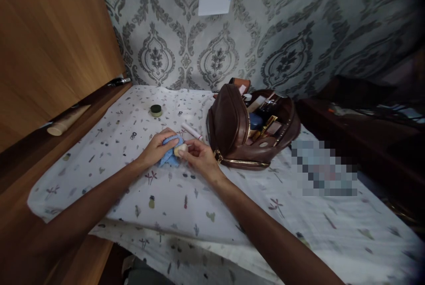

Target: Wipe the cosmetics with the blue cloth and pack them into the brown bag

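My left hand (158,145) is closed around a crumpled blue cloth (170,159). Between the fingertips of my right hand (202,156) is a small cream-coloured container (180,149), pressed against the cloth; its exact kind does not show. Just beyond my hands a white tube (191,131) lies on the printed white sheet (126,179). A small round jar with a dark lid (156,110) stands farther back to the left. To the right of my hands sits a brown leather bag (229,121), unzipped, with several cosmetics inside.
A wooden cabinet (56,41) rises on the left, with a beige tube (68,120) on its ledge. Patterned wallpaper (217,50) covers the wall behind, bearing a white card (215,0). At the right lies a pixelated item (323,167), beside dark furniture (372,156).
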Tool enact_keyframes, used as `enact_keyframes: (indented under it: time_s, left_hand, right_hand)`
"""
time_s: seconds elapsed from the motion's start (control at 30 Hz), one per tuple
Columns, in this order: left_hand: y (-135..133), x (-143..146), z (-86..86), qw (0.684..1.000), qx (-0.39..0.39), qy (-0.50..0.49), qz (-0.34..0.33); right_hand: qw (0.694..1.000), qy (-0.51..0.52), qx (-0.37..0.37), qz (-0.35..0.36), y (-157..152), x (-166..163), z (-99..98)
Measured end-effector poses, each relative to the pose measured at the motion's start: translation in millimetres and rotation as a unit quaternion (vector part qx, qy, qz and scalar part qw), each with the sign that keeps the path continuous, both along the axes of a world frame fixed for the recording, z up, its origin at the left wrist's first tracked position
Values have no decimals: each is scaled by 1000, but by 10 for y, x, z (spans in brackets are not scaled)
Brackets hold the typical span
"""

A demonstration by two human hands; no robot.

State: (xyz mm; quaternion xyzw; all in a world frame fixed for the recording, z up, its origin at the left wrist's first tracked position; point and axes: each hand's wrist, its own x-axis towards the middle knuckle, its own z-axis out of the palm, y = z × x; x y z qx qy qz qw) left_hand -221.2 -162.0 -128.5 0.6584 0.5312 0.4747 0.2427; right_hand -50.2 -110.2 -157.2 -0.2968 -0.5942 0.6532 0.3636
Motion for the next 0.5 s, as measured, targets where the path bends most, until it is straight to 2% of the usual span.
enact_keyframes:
  time_s: [0.17, 0.3, 0.5]
  left_hand:
    - [-6, -1, -25, 999, 45, 16, -6]
    - [-21, 23, -59, 993, 94, 69, -26]
    - [-29, 31, -40, 991, 105, 80, -14]
  right_hand:
    - [999, 12, -5, -41, 45, 15, -38]
    - [995, 54, -52, -67, 60, 39, -27]
    - [981, 124, -152, -11, 48, 75, 40]
